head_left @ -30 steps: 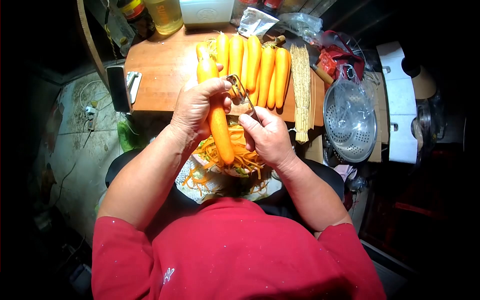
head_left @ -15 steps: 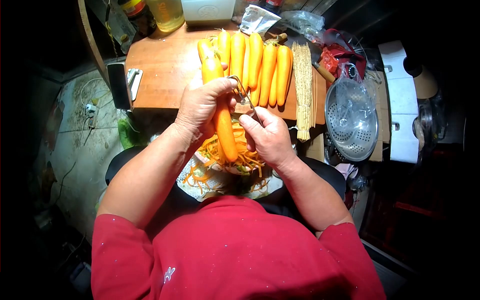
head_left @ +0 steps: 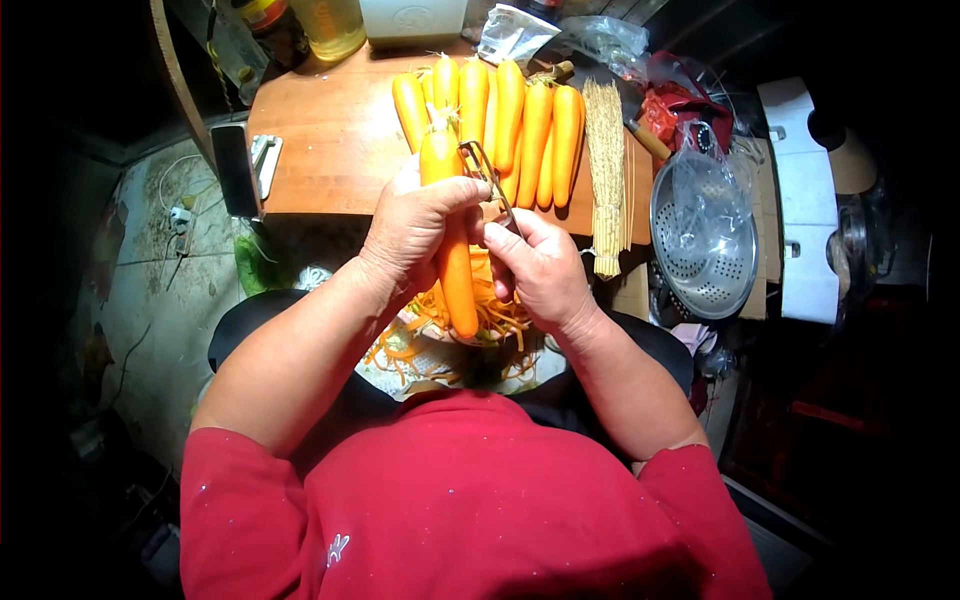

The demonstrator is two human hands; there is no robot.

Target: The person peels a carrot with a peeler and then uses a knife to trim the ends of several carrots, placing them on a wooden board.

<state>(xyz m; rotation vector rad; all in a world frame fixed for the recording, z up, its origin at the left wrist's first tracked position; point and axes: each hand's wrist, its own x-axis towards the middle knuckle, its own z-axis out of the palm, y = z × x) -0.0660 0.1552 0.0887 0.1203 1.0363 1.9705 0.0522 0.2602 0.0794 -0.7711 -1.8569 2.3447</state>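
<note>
A long carrot point(head_left: 457, 282) points down and slightly right, its leafy-stubbed end up, with my left hand point(head_left: 412, 222) wrapped round its middle. In my right hand point(head_left: 540, 265) is a metal peeler point(head_left: 502, 200), whose head lies beside the carrot's upper right side. Beneath both hands is a pile of orange peelings point(head_left: 490, 318), partly hidden by the carrot. Beyond them, several whole carrots point(head_left: 508, 115) lie side by side on the wooden table point(head_left: 320, 130).
A straw brush point(head_left: 606, 180) lies right of the carrots. Farther right are a metal colander point(head_left: 705, 240) with a plastic bag and a white foam piece point(head_left: 798, 200). A phone point(head_left: 236, 170) stands at the table's left edge; bottles point(head_left: 330, 28) are at the back.
The held carrot has shifted slightly down, uncovering more of the leftmost carrot on the table. The peeler has tilted a little more upright beside it.
</note>
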